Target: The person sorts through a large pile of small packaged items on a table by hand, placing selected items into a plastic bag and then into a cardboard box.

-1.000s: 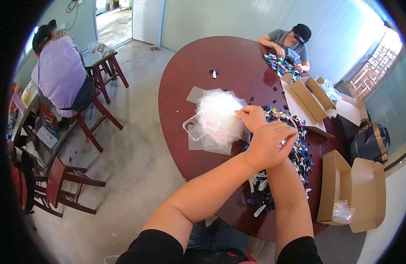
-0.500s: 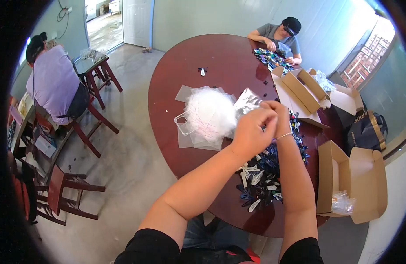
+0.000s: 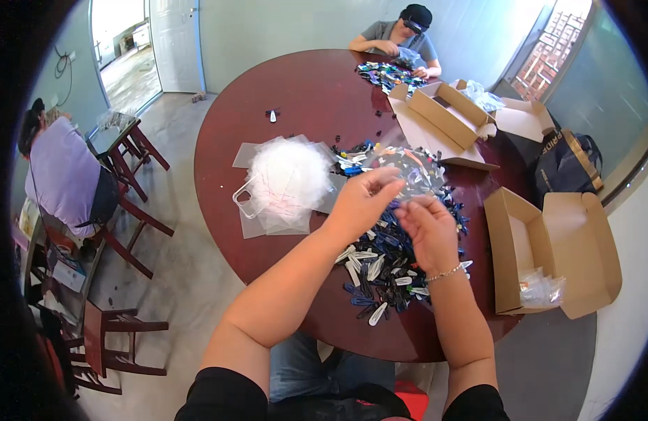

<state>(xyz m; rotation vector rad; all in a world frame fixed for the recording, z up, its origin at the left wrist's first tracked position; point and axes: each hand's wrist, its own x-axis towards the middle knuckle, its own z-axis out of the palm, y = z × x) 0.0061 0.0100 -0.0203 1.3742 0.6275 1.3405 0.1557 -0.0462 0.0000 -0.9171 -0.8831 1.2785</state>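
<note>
Over the table, my left hand (image 3: 368, 201) pinches the near edge of a clear plastic bag (image 3: 410, 167). My right hand (image 3: 431, 228) is beside it, thumb and fingers closed on the same edge. The bag stretches away beyond my fingertips, and coloured pieces show through it. Beneath my hands spreads a heap of hair snap clips (image 3: 378, 270), mostly dark blue, black and white; my hands and the bag hide part of it. Left of the heap lies a pile of thin clear bags (image 3: 285, 172) with reddish marks.
Two open cardboard boxes, one beyond the heap (image 3: 456, 116) and one at right (image 3: 506, 256), stand near a dark bag (image 3: 566, 165). A white clip (image 3: 273, 116) lies farther off. One person (image 3: 401, 42) sits across the table (image 3: 226, 140), another (image 3: 75, 172) at left.
My hands, earlier close together with one overlapping the other, are now side by side. The plastic bag has swung from left of them to beyond them. My view has shifted right.
</note>
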